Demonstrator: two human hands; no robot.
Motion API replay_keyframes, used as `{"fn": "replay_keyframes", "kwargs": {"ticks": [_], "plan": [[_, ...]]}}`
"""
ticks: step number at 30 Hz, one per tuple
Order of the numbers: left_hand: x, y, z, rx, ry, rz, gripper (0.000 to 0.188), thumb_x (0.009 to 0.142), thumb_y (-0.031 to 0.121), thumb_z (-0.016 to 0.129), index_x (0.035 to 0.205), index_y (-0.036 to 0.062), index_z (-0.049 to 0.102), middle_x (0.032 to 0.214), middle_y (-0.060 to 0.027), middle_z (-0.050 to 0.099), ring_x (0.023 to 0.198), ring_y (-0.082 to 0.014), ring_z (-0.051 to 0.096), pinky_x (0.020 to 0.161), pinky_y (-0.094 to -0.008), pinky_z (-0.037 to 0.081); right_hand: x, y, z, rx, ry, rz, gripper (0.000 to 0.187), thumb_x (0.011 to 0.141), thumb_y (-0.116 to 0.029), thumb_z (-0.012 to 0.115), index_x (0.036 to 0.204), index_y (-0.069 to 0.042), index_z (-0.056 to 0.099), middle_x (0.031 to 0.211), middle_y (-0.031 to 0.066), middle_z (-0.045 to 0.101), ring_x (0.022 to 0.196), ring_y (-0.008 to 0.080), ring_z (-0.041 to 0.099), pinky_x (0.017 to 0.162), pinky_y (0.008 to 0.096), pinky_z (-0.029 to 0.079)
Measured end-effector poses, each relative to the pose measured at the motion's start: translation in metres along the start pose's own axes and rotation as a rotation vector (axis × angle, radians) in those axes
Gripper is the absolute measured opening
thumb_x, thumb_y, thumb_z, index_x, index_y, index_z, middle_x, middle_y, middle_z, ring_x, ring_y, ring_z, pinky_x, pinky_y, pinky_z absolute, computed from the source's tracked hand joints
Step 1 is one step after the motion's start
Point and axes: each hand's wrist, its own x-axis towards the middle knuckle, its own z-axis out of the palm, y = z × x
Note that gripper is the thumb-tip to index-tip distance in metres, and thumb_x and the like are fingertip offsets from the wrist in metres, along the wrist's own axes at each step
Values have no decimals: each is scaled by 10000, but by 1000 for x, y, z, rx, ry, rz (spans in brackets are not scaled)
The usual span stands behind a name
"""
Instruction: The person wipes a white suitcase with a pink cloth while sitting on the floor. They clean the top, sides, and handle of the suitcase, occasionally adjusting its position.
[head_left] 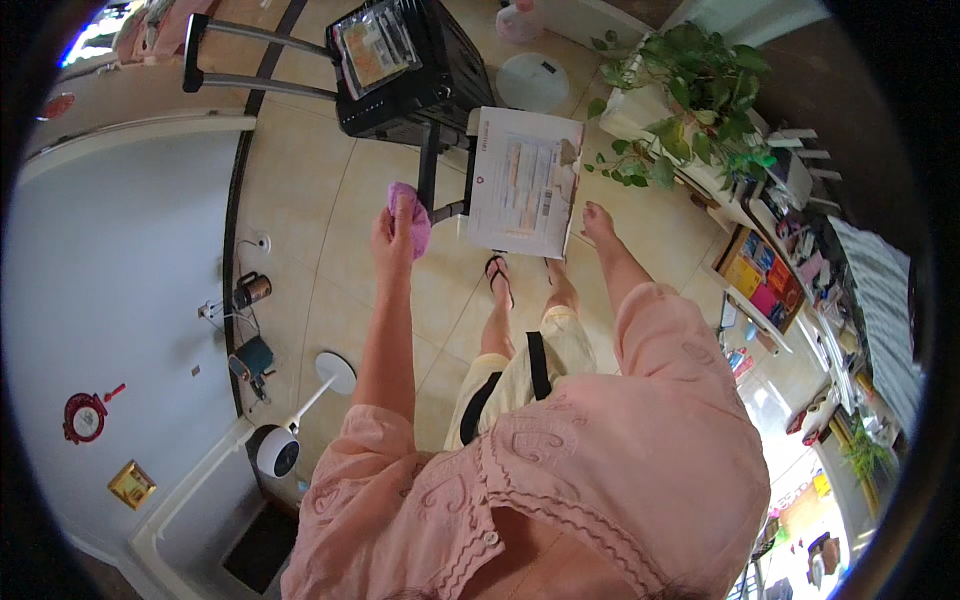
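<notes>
My left hand (391, 240) is closed around a bunched purple cloth (420, 228), which hangs out on its right side. Just right of the cloth, black bars (428, 165) meet the side of a white box (525, 180) with a label on its top face. That top is scuffed and torn at the right edge, and what bears the box is hidden beneath it. My right hand (598, 222) is beside the box's right edge, seemingly apart from it. Its fingers look curled in, with nothing visible in them.
A black suitcase (410, 80) with its long handle pulled out lies beyond the box. Behind are a round white scale (532, 82) and a pink jug (520, 22). A leafy plant (690, 100) spreads at the right. A white fan (277, 450) stands at left.
</notes>
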Motion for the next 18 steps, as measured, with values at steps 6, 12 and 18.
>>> {"fn": "replay_keyframes", "kwargs": {"ticks": [6, 12, 18], "plan": [[9, -26, 15, 365, 51, 133, 372, 848, 393, 644, 811, 30, 570, 703, -29, 547, 631, -103, 492, 566, -256, 386, 14, -11, 24, -66, -47, 14, 351, 865, -266, 603, 1171, -96, 581, 850, 24, 620, 682, 149, 569, 661, 298, 503], [-14, 15, 28, 95, 49, -58, 349, 847, 364, 656, 868, 24, 578, 625, 22, 504, 545, -63, 450, 479, -237, 349, -14, -59, -16, -87, -105, -249, 203, 847, -208, 644, 954, -36, 634, 778, 8, 625, 686, 101, 547, 634, 266, 448], [-12, 1, 40, -11, 117, 60, 311, 846, 320, 654, 803, 16, 600, 608, 9, 519, 561, -94, 474, 506, -286, 379, -28, -177, -95, 278, -160, -376, 163, 893, -206, 599, 994, -78, 616, 758, -42, 576, 629, 38, 452, 560, 208, 354]]}}
